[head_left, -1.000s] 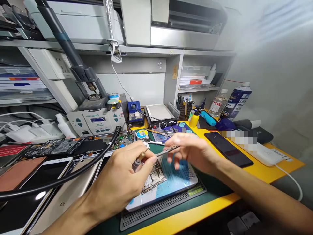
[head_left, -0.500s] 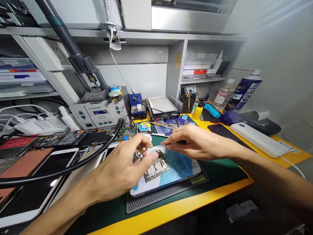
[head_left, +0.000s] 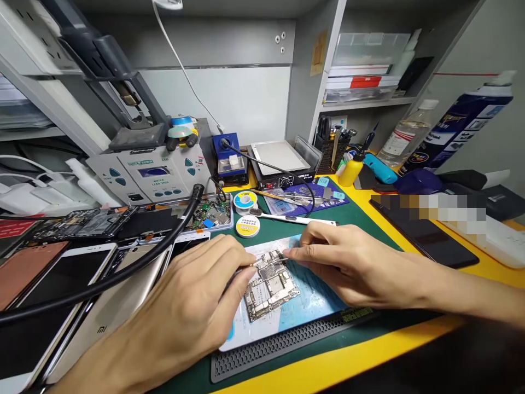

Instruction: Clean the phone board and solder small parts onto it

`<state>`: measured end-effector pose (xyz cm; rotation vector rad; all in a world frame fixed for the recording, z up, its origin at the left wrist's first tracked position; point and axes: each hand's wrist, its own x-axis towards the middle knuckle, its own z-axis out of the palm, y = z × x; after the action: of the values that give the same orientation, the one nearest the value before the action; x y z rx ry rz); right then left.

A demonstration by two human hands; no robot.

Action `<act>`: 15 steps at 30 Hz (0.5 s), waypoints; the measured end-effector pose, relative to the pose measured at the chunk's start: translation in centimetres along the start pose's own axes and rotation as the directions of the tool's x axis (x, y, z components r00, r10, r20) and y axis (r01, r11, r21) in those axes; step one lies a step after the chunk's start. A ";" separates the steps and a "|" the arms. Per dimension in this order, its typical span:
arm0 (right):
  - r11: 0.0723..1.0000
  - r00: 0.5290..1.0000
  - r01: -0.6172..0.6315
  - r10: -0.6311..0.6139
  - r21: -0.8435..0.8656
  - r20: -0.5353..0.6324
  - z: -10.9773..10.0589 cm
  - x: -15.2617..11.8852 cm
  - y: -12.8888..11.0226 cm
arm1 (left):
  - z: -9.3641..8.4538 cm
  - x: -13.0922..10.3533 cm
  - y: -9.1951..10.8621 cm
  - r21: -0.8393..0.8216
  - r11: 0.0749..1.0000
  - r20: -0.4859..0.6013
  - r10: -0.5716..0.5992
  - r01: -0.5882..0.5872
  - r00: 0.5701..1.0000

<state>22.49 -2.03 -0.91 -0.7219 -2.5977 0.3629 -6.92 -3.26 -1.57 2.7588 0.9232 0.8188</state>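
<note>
A phone circuit board (head_left: 273, 287) lies on a white and blue box lid (head_left: 314, 312), which rests on a grey perforated mat (head_left: 287, 350). My left hand (head_left: 197, 301) is at the board's left edge, thumb and forefinger pinched together. Whatever it grips is mostly hidden; only a small tip shows at the fingers. My right hand (head_left: 344, 262) is closed at the board's upper right corner. From its fingertips a thin metal tip, which looks like tweezers (head_left: 282, 259), reaches left over the board's top part. Most of that tool is hidden in the hand.
Solder wire spools (head_left: 246, 201) and a brush (head_left: 295, 219) lie behind the box. Phones (head_left: 102, 317) and a black hose (head_left: 123, 276) fill the left. A soldering station (head_left: 151, 175) and heating plate (head_left: 283, 164) stand at the back. A dark phone (head_left: 426, 232) lies right.
The view has moved closer and lower. Both hands have come down to the board; the brass-tipped tool seen in my left hand is now mostly hidden, and the right hand's tip is over the board.
</note>
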 end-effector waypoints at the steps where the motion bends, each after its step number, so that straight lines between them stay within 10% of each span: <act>1: 1.000 1.000 0.012 -0.012 -0.024 -0.001 0.1 -0.1 0.1 | 0.0 -0.1 0.0 -0.004 1.000 -0.010 0.011 -0.011 1.000; 15: 0.997 0.999 0.041 -0.042 -0.059 -0.019 0.2 0.1 -0.6 | -0.2 0.3 0.1 0.010 0.996 -0.001 0.086 -0.086 0.996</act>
<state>22.03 -2.49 -0.88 -0.6871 -2.6097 0.2668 -6.82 -3.18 -1.24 2.8247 0.8153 0.8315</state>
